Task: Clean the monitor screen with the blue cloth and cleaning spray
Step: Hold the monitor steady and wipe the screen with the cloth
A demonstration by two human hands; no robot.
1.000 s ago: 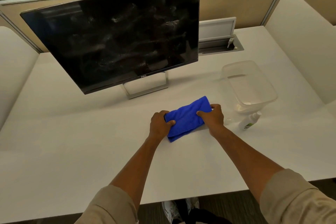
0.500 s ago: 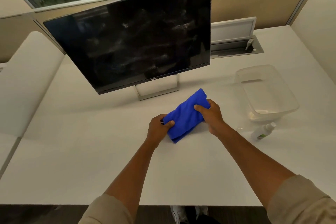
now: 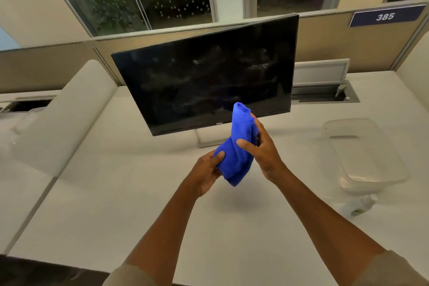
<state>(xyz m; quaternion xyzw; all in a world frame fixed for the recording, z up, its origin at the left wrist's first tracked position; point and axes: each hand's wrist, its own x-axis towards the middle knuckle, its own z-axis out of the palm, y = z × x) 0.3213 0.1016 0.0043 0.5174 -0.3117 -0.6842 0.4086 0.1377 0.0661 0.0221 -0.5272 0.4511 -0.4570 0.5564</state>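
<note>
The blue cloth (image 3: 236, 155) hangs folded in the air above the desk, just in front of the monitor's lower edge. My left hand (image 3: 206, 169) grips its lower left part, and my right hand (image 3: 262, 148) holds its right side higher up. The black monitor (image 3: 204, 81) stands tilted behind the cloth, its dark screen streaked with pale smears. The small cleaning spray bottle (image 3: 358, 204) lies on its side on the desk to the right, away from both hands.
A clear plastic tub (image 3: 392, 167) sits on the white desk (image 3: 116, 204) at the right, just behind the bottle. A cable tray with a raised lid (image 3: 322, 90) lies behind the monitor. Padded dividers flank the desk on both sides.
Both hands have lifted the cloth off the desk and turned it upright in front of the monitor. The view has tilted upward.
</note>
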